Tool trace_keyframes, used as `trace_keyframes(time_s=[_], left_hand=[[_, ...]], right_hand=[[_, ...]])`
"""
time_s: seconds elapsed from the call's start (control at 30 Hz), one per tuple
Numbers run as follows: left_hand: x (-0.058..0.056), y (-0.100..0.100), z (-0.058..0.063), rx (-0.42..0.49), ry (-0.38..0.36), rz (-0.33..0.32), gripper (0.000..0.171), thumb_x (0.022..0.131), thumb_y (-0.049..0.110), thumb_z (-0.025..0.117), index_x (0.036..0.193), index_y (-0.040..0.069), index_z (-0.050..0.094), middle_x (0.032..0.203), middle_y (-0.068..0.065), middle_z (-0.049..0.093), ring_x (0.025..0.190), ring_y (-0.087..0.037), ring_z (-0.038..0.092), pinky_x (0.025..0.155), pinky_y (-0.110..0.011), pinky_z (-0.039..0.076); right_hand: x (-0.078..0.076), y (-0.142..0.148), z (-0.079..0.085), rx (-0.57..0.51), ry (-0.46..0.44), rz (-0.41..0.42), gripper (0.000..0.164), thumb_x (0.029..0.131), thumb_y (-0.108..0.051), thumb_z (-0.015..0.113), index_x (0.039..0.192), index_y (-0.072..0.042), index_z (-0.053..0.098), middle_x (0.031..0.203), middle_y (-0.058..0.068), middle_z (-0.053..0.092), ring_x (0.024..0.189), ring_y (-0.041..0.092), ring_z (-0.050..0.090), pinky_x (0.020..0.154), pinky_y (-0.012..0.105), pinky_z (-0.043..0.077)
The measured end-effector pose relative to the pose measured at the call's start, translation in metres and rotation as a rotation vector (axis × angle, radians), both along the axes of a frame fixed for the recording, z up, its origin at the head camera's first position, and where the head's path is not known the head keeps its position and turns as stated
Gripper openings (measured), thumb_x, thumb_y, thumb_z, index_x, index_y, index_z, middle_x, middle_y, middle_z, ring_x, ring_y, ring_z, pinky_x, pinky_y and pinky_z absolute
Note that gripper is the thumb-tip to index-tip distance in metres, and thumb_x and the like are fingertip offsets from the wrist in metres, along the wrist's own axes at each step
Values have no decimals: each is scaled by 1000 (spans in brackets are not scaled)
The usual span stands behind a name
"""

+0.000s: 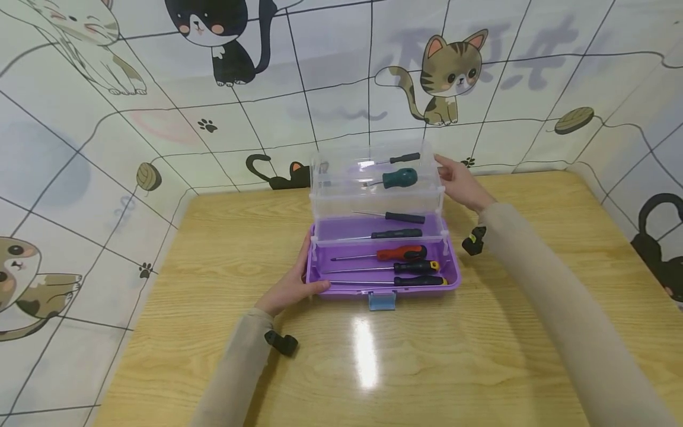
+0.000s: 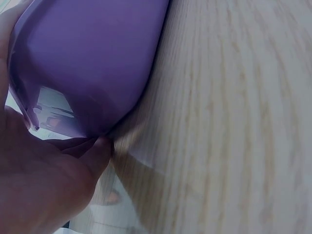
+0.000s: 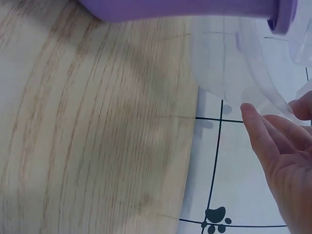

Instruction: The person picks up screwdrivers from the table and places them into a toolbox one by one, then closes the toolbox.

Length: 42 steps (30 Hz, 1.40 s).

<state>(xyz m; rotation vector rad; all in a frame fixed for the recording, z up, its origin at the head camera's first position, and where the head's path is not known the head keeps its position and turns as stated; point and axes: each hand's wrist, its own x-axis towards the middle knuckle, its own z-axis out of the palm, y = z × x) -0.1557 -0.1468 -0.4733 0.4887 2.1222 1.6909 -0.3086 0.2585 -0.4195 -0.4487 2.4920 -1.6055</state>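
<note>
A purple toolbox (image 1: pixel 452 270) stands open on the table, its clear lid (image 1: pixel 373 147) raised at the back. Clear trays (image 1: pixel 341 198) step up above the purple base. Several screwdrivers lie crosswise in it, among them a red-and-black one (image 1: pixel 400 254) and a dark green stubby one (image 1: pixel 400 178). My left hand (image 1: pixel 290 290) grips the box's left end, thumb on the front rim; the purple wall (image 2: pixel 92 58) fills its wrist view. With thumb and fingers my right hand (image 1: pixel 461 181) pinches the right edge of the clear lid (image 3: pixel 263 78).
The wooden table (image 1: pixel 443 367) runs around the box and meets a cat-patterned wall covering (image 1: pixel 341 107) behind. A blue latch (image 1: pixel 382 301) hangs from the box's front. Small black devices (image 1: pixel 474 241) sit at both wrists.
</note>
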Motion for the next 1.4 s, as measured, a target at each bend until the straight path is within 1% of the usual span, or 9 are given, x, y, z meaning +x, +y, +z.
trace_keyframes(time_s=[0.1, 0.23, 0.4, 0.5, 0.6, 0.77, 0.9, 1.13, 1.4], left_hand=[[1, 0, 0, 1, 1, -3, 110, 86, 17, 73, 149, 50, -10, 159, 7, -14, 144, -27, 6, 113, -50, 11], [1, 1, 2, 0, 5, -2, 111, 86, 17, 73, 151, 45, -11, 159, 5, -14, 144, -27, 7, 113, -49, 11], [2, 0, 6, -7, -6, 1, 110, 86, 20, 74, 151, 46, -11, 159, 1, -14, 144, -29, 6, 113, -51, 11], [1, -1, 4, -15, -15, 3, 109, 86, 21, 73, 149, 50, -11, 159, 3, -14, 144, -27, 4, 113, -51, 10], [0, -1, 3, -13, -20, 0, 109, 86, 19, 73, 149, 50, -11, 159, 4, -16, 144, -26, 1, 113, -50, 9], [7, 2, 22, -1, -44, -8, 110, 86, 14, 71, 152, 36, -14, 159, -3, -17, 144, -30, 0, 113, -51, 8], [10, 4, 31, 1, -43, -12, 111, 86, 16, 72, 154, 28, -14, 159, -7, -18, 144, -32, 0, 113, -51, 8], [1, -1, 4, 9, -30, 7, 111, 86, 12, 72, 151, 42, -13, 158, 1, -19, 144, -27, 0, 113, -49, 10], [2, -1, 1, 1, -7, 24, 109, 86, 21, 73, 150, 50, -9, 159, 6, -14, 144, -25, 3, 113, -49, 12]], right_hand=[[2, -2, 3, -3, 27, -20, 65, 99, -8, 52, 153, 0, 17, 139, 30, 44, 124, 41, 47, 98, 37, 45], [6, -2, 7, -76, 54, -38, 62, 97, 1, 51, 151, 1, 21, 139, 30, 43, 117, 31, 56, 83, 21, 50], [8, -4, 10, -130, 94, -47, 59, 95, 7, 50, 149, 1, 27, 138, 29, 45, 103, 10, 61, 76, 17, 50], [9, -5, 11, -126, 129, -71, 57, 94, 6, 51, 147, 1, 30, 136, 29, 48, 99, 7, 62, 76, 17, 50], [11, -8, 12, -114, 146, -101, 55, 95, 4, 52, 145, 1, 31, 136, 29, 48, 106, 17, 62, 77, 17, 50], [16, -13, 17, -87, 150, -136, 55, 94, 6, 49, 145, 1, 29, 138, 29, 46, 118, 40, 54, 79, 17, 49], [20, -14, 20, -54, 161, -153, 55, 94, 5, 48, 145, 1, 27, 142, 28, 42, 120, 42, 50, 83, 19, 49], [29, -13, 23, -60, 193, -153, 53, 95, 6, 45, 143, -1, 24, 145, 26, 37, 123, 42, 47, 87, 20, 47], [41, -15, 29, -79, 272, -150, 49, 93, 12, 44, 138, 6, 26, 141, 29, 39, 120, 46, 48, 93, 30, 47]])
